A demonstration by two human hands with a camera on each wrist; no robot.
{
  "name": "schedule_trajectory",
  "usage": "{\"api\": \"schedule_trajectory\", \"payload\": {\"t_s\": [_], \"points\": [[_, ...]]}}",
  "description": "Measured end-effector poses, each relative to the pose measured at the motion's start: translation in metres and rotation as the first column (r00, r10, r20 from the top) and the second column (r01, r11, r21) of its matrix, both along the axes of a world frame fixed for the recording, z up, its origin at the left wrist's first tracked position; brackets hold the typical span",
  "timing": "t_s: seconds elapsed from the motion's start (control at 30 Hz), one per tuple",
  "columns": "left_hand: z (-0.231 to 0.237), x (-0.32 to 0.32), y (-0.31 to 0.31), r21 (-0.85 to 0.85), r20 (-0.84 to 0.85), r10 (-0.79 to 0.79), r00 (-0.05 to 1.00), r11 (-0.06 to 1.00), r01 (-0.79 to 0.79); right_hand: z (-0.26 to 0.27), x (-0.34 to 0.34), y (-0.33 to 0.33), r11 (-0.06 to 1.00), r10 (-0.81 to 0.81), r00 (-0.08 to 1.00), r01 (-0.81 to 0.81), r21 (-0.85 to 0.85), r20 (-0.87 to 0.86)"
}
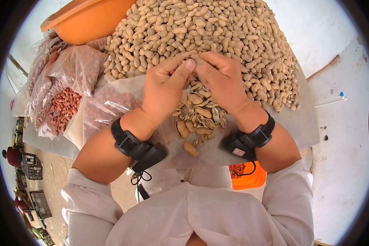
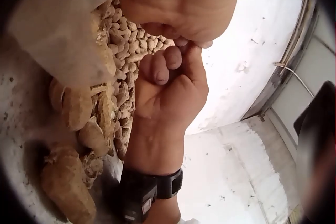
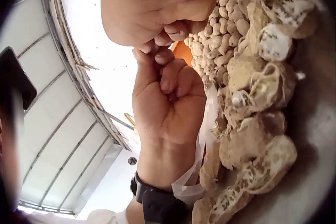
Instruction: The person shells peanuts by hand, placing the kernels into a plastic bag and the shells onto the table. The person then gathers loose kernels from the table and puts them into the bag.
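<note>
Above the near edge of the peanut pile [image 1: 201, 28], my left hand [image 1: 164, 88] and right hand [image 1: 225, 82] meet at the fingertips. Thumbs and forefingers of both pinch a small peanut [image 1: 188, 58], mostly hidden by the fingers. In the right wrist view, a bit of red kernel [image 3: 172, 97] shows under the curled fingers of the left hand. Below the hands lies a heap of split peanut shells [image 1: 205, 112], with a few whole-looking pods among them. In the left wrist view the right hand [image 2: 168, 95] has its other fingers folded toward the palm.
Clear plastic bags of red kernels [image 1: 65, 107] lie at the left, another bag [image 1: 110, 106] beside the left forearm. An orange basin [image 1: 90, 20] stands at the back left. Below the table edge is an orange container [image 1: 252, 179]. Black crates [image 1: 32, 166] stand on the floor at far left.
</note>
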State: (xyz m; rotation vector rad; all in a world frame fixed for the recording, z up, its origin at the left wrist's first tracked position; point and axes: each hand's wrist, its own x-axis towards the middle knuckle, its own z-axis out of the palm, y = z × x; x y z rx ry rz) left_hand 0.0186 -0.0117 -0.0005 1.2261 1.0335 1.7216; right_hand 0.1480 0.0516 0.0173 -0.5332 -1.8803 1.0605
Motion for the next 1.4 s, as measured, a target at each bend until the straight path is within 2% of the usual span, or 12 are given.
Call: {"api": "schedule_trajectory", "payload": {"t_s": [0.03, 0.13, 0.23, 0.43, 0.53, 0.73, 0.87, 0.97, 1.07, 1.17, 1.27, 1.4], "points": [[-0.002, 0.0, 0.001, 0.017, -0.019, 0.018, 1.0, 1.0, -0.018, 0.002, 0.001, 0.0, 0.996, 0.015, 1.0, -0.014, -0.091, 0.013], [-0.003, 0.002, 0.003, 0.007, -0.057, 0.081, 0.995, 0.997, -0.081, -0.004, -0.002, 0.0, 0.937, 0.133, 0.979, -0.174, -0.302, -0.151], [-0.001, 0.003, 0.003, 0.07, -0.116, 0.097, 0.988, 0.994, -0.089, -0.005, -0.005, -0.005, 0.8, 0.137, 0.921, -0.32, -0.508, -0.366], [-0.004, 0.002, 0.004, 0.082, -0.169, 0.102, 0.98, 0.993, -0.089, -0.012, -0.009, -0.006, 0.658, 0.014, 0.878, -0.369, -0.657, -0.479], [-0.007, 0.002, 0.006, 0.076, -0.148, 0.085, 0.985, 0.994, -0.074, -0.001, -0.01, -0.011, 0.551, -0.117, 0.829, -0.403, -0.73, -0.546], [-0.006, 0.0, 0.009, 0.067, -0.14, 0.048, 0.989, 0.997, -0.039, -0.011, -0.006, 0.001, 0.592, 0.076, 0.803, -0.514, -0.621, -0.591], [0.002, 0.003, 0.004, -0.008, 0.153, -0.089, 0.984, 0.996, 0.091, -0.009, -0.004, 0.001, 0.654, 0.133, 0.838, -0.475, -0.589, -0.529], [0.002, -0.002, 0.005, -0.075, 0.39, -0.153, 0.908, 0.978, 0.197, -0.009, -0.002, 0.003, 0.827, 0.185, 0.9, -0.359, -0.432, -0.395], [-0.002, -0.004, 0.008, -0.118, 0.54, -0.17, 0.825, 0.955, 0.274, 0.0, 0.001, -0.004, 0.989, 0.081, 0.985, -0.098, -0.111, -0.152], [0.005, -0.005, 0.007, -0.105, 0.657, -0.227, 0.719, 0.917, 0.385, -0.006, -0.002, 0.003, 0.968, -0.01, 0.996, 0.033, 0.249, -0.089], [0.0, -0.012, 0.009, -0.067, 0.765, -0.271, 0.584, 0.868, 0.492, 0.003, 0.002, 0.002, 0.893, -0.078, 0.997, 0.058, 0.446, 0.026], [-0.005, -0.015, 0.01, -0.045, 0.813, -0.287, 0.506, 0.837, 0.546, 0.001, 0.002, 0.004, 0.894, -0.061, 0.998, 0.043, 0.446, 0.027]]}}
